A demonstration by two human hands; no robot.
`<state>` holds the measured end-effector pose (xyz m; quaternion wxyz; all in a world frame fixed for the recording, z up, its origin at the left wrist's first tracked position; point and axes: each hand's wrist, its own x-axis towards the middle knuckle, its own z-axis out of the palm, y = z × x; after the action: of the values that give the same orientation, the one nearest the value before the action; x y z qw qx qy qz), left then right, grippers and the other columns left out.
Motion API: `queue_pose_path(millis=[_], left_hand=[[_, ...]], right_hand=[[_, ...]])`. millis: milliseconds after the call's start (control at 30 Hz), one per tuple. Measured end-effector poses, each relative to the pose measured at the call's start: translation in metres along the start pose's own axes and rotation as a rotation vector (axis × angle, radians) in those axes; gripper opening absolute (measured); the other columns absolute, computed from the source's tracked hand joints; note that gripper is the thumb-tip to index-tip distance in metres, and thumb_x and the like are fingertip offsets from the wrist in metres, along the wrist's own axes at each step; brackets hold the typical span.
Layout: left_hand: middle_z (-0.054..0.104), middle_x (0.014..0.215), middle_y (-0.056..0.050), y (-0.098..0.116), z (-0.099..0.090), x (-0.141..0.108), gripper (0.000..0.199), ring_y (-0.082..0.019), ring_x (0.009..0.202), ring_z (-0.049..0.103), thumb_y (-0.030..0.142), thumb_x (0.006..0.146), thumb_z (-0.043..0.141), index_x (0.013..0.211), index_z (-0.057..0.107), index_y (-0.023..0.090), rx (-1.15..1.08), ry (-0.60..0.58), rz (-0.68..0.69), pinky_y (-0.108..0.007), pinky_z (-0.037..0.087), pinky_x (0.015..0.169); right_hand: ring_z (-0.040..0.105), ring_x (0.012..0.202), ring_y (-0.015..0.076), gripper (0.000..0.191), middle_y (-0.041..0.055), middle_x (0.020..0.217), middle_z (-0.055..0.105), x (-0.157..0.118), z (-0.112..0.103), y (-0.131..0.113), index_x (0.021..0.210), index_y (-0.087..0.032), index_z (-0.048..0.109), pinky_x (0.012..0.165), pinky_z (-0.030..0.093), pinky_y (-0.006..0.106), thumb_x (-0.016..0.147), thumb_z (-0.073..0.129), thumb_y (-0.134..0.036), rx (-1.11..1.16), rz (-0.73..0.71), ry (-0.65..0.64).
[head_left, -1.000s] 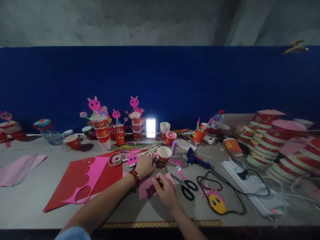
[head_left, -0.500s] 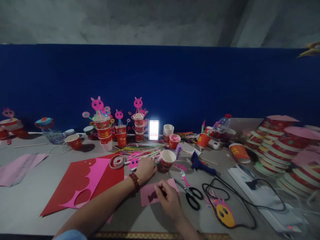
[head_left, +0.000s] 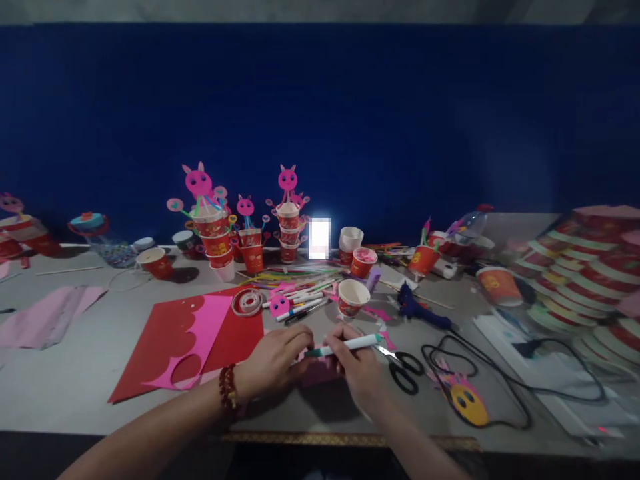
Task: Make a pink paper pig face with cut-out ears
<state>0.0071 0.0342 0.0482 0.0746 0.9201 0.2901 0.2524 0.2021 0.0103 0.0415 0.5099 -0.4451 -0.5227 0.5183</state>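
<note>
My right hand (head_left: pixel 361 373) pinches the barrel of a white marker (head_left: pixel 354 344) between thumb and fingers, closed around it. My left hand (head_left: pixel 270 361) is at the marker's dark teal end, fingers curled inward, though I cannot tell how firmly they press or whether they have hold of that end. The marker lies slantwise over the pink paper (head_left: pixel 321 375), which is on the tabletop (head_left: pixel 70 393) and partly hidden by my hands.

The trouble I'd expect is at that teal end — if it is a cap and it's tight, a hard tug could free it suddenly and jerk my right hand outward. The scissors (head_left: pixel 396 357) lie just beside that hand, metal towards my knuckles, so a jerk that way could bring skin against a blade. An uncovered tip could also brush the paper and leave a stray mark.

My wrists are low, so a dragging forearm could shift or crease the paper. Beyond my fingers stands a paper cup (head_left: pixel 353 301) — near enough that a careless forward swing might tip it.
</note>
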Motion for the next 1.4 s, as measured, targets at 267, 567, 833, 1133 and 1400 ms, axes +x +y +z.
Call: queue_pose_path(millis=[267,567,833,1133,1400], left_hand=[[0.063,0.084,-0.007,0.013,-0.002,0.007,0.049,-0.02,0.076,0.055,0.046,0.105,0.017,0.09,0.055,0.018,-0.161,-0.153,-0.028,-0.032,0.044,0.073],[0.055,0.079,-0.003,-0.018,-0.004,-0.023,0.039,-0.017,0.072,0.052,0.037,0.105,0.029,0.08,0.051,0.018,-0.199,-0.168,-0.286,-0.029,0.043,0.069],[0.062,0.104,-0.012,-0.058,0.027,0.019,0.02,-0.029,0.099,0.055,0.029,0.097,0.053,0.104,0.066,0.016,0.378,-0.18,-0.152,-0.043,0.045,0.084],[0.067,0.112,-0.012,-0.036,0.006,-0.027,0.021,-0.024,0.107,0.059,0.016,0.094,0.048,0.108,0.063,0.018,-0.137,-0.203,0.213,-0.039,0.047,0.094],[0.061,0.129,-0.013,-0.036,0.01,-0.039,0.027,-0.029,0.117,0.054,0.024,0.091,0.054,0.117,0.061,0.021,-0.146,-0.284,0.248,-0.046,0.045,0.102]], right_hand=[[0.042,0.045,0.0098,0.041,-0.0041,0.049,0.051,-0.015,0.003,-0.002,0.063,-0.02,0.056,0.044,0.031,0.023,0.089,0.064,-0.05,0.021,-0.043,-0.01],[0.038,0.035,0.007,0.038,-0.0072,0.043,0.046,-0.014,-0.071,-0.06,0.057,-0.022,0.05,0.034,0.029,0.019,0.079,0.072,-0.042,0.213,-0.274,0.514],[0.055,0.054,0.0116,0.026,-0.0005,0.069,0.064,-0.007,-0.035,0.007,0.084,-0.02,0.067,0.045,0.044,0.02,0.084,0.069,-0.046,-0.164,0.113,-0.13],[0.06,0.06,0.0149,0.016,-0.0035,0.067,0.061,-0.005,-0.025,0.022,0.082,-0.023,0.053,0.057,0.045,0.025,0.085,0.065,-0.033,-0.22,0.091,-0.255],[0.049,0.054,0.013,0.015,-0.0044,0.062,0.054,0.001,-0.024,0.03,0.076,-0.022,0.055,0.05,0.038,0.024,0.085,0.063,-0.03,-0.348,-0.033,-0.133]])
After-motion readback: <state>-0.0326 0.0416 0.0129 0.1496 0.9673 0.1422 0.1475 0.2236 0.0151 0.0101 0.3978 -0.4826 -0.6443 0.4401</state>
